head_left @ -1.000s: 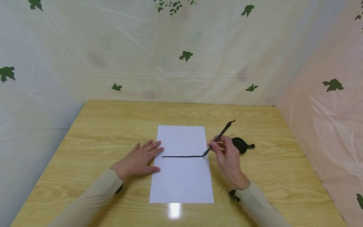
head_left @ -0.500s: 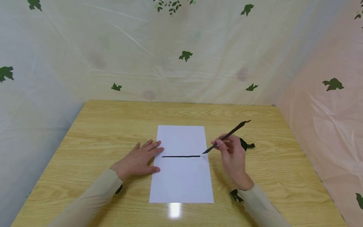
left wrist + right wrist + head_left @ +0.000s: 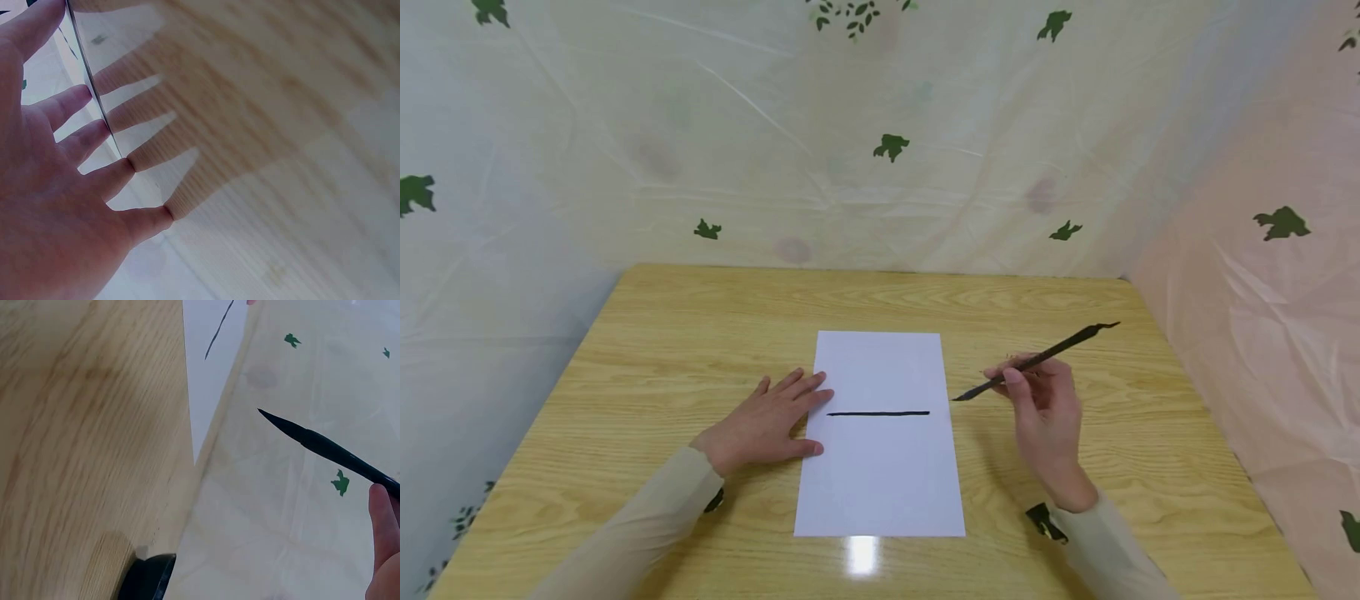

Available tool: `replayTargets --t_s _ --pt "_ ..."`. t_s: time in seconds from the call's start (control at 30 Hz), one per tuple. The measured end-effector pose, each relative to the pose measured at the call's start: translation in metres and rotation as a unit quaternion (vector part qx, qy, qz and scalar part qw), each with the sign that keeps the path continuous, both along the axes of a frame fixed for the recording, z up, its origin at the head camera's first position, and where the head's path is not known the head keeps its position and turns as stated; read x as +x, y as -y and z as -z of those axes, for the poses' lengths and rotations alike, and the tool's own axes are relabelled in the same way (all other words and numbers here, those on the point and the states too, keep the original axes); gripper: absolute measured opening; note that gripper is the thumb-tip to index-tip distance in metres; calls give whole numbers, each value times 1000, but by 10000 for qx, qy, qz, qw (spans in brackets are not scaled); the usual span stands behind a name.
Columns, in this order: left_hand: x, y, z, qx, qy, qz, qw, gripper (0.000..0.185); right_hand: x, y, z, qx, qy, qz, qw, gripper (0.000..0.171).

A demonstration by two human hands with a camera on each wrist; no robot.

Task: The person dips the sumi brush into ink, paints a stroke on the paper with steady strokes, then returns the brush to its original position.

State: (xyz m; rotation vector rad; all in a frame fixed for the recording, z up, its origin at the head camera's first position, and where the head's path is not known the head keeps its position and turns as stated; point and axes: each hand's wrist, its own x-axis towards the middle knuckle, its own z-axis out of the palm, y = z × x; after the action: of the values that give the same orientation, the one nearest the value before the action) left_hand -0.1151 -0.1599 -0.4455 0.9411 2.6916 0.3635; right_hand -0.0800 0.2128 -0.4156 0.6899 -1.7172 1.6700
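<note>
Black stroke (image 3: 878,413) on unlettered paper (image 3: 880,467)

just a light wood-grain table (image 3: 685,350) with a glare spot near the front edge, boxed in on three sides by wrinkly pale plastic sheeting (image 3: 850,192) printed with scattered little green leaf shapes (image 3: 891,147), pinkish over on the right side.

The right hand (image 3: 1047,408) has lifted the brush (image 3: 1037,361) rightward off the paper (image 3: 880,467).
</note>
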Motion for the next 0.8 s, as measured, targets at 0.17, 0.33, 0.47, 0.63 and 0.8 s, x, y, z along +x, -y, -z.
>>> replayTargets --t_s 0.17,0.33,0.47,0.63,0.8 --pt "0 0 0 -10 17 -1 10000 79 4 -9 -3 -170 21 41 9998 26" --pt "-1 0 1 -14 15 5 10000 79 7 -19 -7 -385 -80 73 9992 24" --pt "0 0 1 5 15 10 10000 79 10 -31 -8 -517 -137 35 9986 22" --pt "0 0 1 21 41 -2 10000 79 12 -46 -10 -692 -253 -69 9973 21" --pt "0 0 0 22 45 -9 10000 78 16 -60 -13 -768 -329 -51 9965 20"
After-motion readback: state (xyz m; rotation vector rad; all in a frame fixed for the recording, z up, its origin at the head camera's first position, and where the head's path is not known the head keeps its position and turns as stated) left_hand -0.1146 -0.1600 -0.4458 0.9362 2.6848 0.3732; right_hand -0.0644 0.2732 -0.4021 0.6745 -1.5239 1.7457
